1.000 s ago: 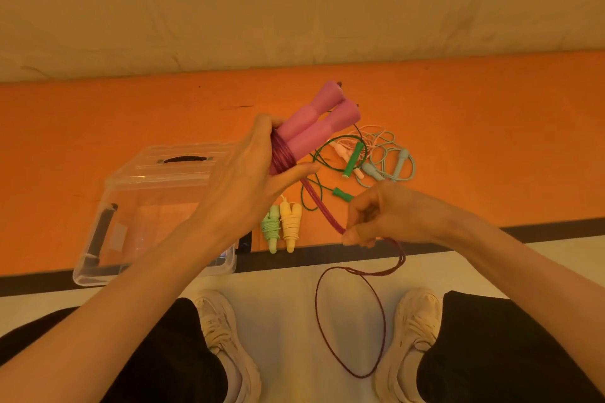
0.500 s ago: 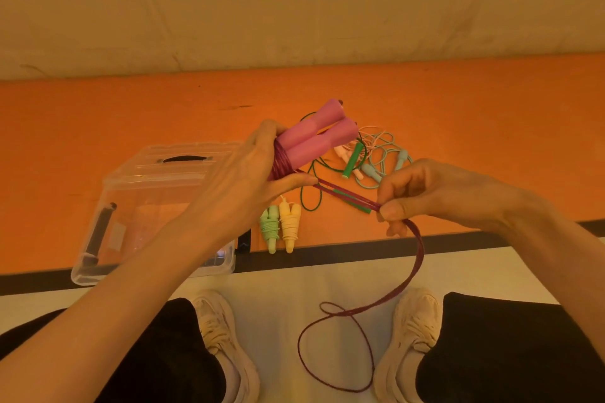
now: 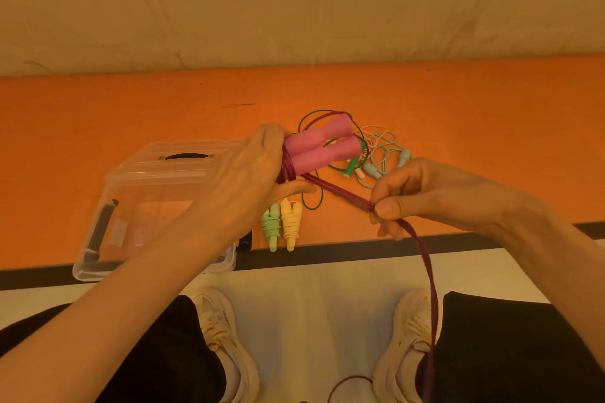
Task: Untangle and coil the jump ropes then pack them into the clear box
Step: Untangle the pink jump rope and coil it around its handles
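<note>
My left hand (image 3: 252, 173) grips two pink handles (image 3: 322, 149) held side by side, with dark red cord wound round their near ends. My right hand (image 3: 422, 196) pinches the dark red cord (image 3: 340, 193), which runs taut from the handles to my fingers, then hangs down past my right shoe. The clear box (image 3: 131, 206) stands on the orange mat at the left, partly behind my left forearm. A coiled light green rope (image 3: 271, 229) and a coiled yellow rope (image 3: 291, 222) lie beside the box. Behind the handles lies a tangle of green, mint and pale pink ropes (image 3: 376, 157).
The orange mat (image 3: 98, 108) runs across the view, with a beige wall behind it and a black strip along its near edge. My knees and two pale shoes (image 3: 226, 337) are on the white floor below. A loop of the cord lies between the shoes.
My right hand has drawn the cord out to the right and a little higher, pulling it taut. The slack loop on the floor has shrunk. My left hand has kept its hold on the handles.
</note>
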The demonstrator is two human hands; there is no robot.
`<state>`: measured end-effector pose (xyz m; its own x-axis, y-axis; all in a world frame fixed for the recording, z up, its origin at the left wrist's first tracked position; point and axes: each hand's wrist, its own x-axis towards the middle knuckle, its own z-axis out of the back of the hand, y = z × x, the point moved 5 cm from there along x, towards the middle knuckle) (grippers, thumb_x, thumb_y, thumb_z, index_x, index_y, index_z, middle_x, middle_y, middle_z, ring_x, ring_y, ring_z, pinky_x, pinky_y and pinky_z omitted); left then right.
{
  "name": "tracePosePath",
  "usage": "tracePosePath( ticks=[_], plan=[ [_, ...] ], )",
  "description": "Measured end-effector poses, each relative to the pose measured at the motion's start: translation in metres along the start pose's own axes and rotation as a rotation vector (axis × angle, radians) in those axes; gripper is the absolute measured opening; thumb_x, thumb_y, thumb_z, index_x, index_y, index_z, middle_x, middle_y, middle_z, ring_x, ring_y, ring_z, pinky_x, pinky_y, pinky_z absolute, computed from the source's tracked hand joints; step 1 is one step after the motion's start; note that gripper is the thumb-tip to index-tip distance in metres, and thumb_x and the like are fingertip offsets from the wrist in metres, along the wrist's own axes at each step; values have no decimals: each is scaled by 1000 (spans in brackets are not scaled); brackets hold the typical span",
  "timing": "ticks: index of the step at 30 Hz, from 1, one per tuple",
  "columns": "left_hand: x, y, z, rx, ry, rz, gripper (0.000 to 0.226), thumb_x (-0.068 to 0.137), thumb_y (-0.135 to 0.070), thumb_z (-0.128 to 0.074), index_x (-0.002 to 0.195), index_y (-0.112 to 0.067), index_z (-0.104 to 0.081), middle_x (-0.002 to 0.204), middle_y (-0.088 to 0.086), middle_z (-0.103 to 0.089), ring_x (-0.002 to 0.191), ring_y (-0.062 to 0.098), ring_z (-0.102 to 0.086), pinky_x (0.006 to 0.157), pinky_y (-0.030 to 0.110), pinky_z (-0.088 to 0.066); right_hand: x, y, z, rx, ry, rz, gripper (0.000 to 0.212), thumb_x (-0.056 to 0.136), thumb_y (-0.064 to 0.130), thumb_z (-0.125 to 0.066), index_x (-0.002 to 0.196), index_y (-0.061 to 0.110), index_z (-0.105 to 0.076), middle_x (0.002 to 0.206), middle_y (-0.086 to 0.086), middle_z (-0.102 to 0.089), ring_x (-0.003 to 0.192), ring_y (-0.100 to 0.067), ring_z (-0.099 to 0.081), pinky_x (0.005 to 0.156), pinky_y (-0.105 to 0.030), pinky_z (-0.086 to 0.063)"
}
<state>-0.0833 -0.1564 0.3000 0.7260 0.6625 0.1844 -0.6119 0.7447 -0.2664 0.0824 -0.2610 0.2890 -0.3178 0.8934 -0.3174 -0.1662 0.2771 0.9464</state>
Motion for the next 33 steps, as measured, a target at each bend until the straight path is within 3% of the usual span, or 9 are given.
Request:
tracePosePath(
  ticks=[2,7,12,16,20,24,28,33],
  plan=[
    [-1,-3,-6,47,0,-21,73,68,-63,-55,115,-7,-51,101,9,-57,82,29,-57,58,35,-34,4,3,-14,-2,26,11,10,83,16,-65,76,14,-73,63,-3,-65,60,-13,-60,79,-39,-52],
    [-6,-7,-15,135,-21,-42,60,73,-55,-63,109,-7,-53,94,10,-57,73,31,-57,55,31,-28,13,9,-37,14,60,36,9,83,14,-65,78,14,-72,64,-3,-65,60,-12,-59,69,-24,-50],
    [-2,-1,-5,131,-68,-16,51,74,-39,-68,109,-5,-53,95,13,-57,71,34,-57,53,31,-26,5,14,-25,59,-51,61,8,81,23,-68,79,20,-75,64,-5,-65,59,-16,-61,71,-31,-56],
    [0,11,4,147,-98,24,53,76,-38,-70,113,-4,-52,99,16,-58,72,35,-58,54,32,-27,-8,11,-8,-11,-80,-55,30,81,25,-63,100,5,-73,67,-8,-65,58,-20,-63,66,-30,-56],
    [-2,14,0,167,-61,-9,50,76,-35,-72,108,-2,-53,92,16,-58,65,33,-57,51,31,-29,-28,12,13,-141,-28,-202,19,85,22,-63,88,7,-74,61,-8,-61,54,-18,-58,64,-29,-55],
    [-1,14,-3,180,-45,-24,49,78,-44,-63,105,-4,-52,89,12,-57,59,27,-50,48,31,-31,-35,26,40,-221,-360,-30,18,77,25,-62,76,12,-75,54,3,-57,51,-5,-49,51,-13,-41],
    [-1,8,-5,187,-35,-91,50,81,-51,-54,102,-6,-52,83,9,-56,57,19,-39,46,29,-29,-29,46,44,-321,-647,282,8,83,20,-63,80,21,-70,59,13,-65,58,5,-55,59,-6,-39],
    [-2,-1,-12,167,62,-156,58,81,-61,-39,109,-10,-49,89,2,-53,71,26,-55,56,37,-42,-13,54,51,-332,-775,436,14,88,16,-66,82,27,-71,65,12,-69,69,-3,-61,73,-26,-49]
  ],
)
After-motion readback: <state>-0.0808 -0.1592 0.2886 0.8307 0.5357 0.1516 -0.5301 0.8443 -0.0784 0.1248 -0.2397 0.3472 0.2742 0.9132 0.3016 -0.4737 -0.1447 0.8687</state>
